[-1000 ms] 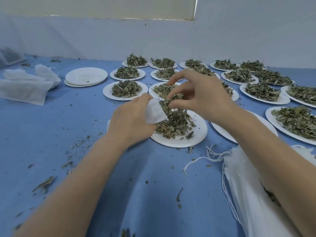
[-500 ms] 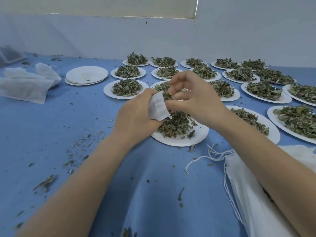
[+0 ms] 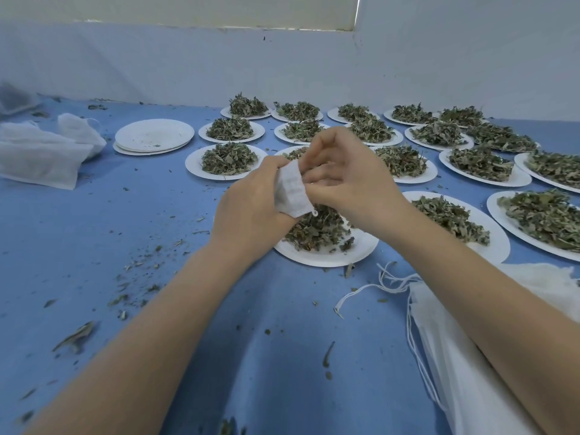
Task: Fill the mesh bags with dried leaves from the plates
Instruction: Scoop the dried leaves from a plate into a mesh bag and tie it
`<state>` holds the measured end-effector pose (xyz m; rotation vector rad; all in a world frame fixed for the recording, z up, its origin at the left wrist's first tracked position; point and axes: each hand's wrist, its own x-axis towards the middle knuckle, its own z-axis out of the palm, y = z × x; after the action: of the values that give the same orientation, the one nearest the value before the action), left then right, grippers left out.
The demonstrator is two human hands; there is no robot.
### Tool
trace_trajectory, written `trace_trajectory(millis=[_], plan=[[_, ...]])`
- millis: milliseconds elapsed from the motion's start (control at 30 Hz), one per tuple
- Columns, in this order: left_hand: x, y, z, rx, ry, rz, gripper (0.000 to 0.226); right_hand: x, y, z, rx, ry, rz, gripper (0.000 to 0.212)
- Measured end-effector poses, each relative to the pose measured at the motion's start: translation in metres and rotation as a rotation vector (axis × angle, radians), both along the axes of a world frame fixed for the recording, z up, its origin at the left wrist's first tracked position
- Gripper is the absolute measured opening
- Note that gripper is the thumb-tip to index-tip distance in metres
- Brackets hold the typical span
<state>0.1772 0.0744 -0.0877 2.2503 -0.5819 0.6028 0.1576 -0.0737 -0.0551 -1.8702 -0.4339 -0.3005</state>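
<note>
Mesh bag gripped in left hand above near plate of dried leaves on blue table, with right hand fingers curled, pinching at its mouth; spare bags stacked at right.

The counter carries many plates of dried leaves in rows across its far middle and right side, reaching back to the wall. The nearest plate lies at the centre, and above it the left hand holds a mesh bag, with the right hand touching the bag from the right. A stack of bare plates sits left of the rows. Further left lie loose bags. At near right, under the right forearm, lies a pile of bags, its strings trailing towards the nearest plate. Leaf crumbs are scattered left of the left forearm.
</note>
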Motion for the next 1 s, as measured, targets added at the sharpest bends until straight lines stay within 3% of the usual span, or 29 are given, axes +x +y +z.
trace_trajectory(millis=[167, 300, 667, 833, 1000], plan=[[-0.003, -0.004, -0.001, -0.047, 0.020, -0.040, 0.052, 0.006, 0.001, -0.008, -0.172, -0.067, -0.289, 0.029], [-0.001, -0.005, -0.003, 0.013, 0.034, -0.023, 0.057, 0.008, 0.000, -0.009, -0.241, 0.033, -0.259, 0.019], [-0.001, -0.005, -0.003, 0.272, -0.125, 0.162, 0.051, -0.002, 0.006, -0.003, -0.180, -0.098, -0.451, 0.009], [-0.004, -0.003, 0.001, 0.289, -0.133, 0.194, 0.036, -0.002, 0.006, -0.003, -0.272, -0.130, -0.303, 0.003], [-0.006, 0.000, 0.005, 0.272, -0.187, 0.171, 0.028, -0.003, 0.003, 0.000, -0.489, -0.100, -0.074, 0.015]])
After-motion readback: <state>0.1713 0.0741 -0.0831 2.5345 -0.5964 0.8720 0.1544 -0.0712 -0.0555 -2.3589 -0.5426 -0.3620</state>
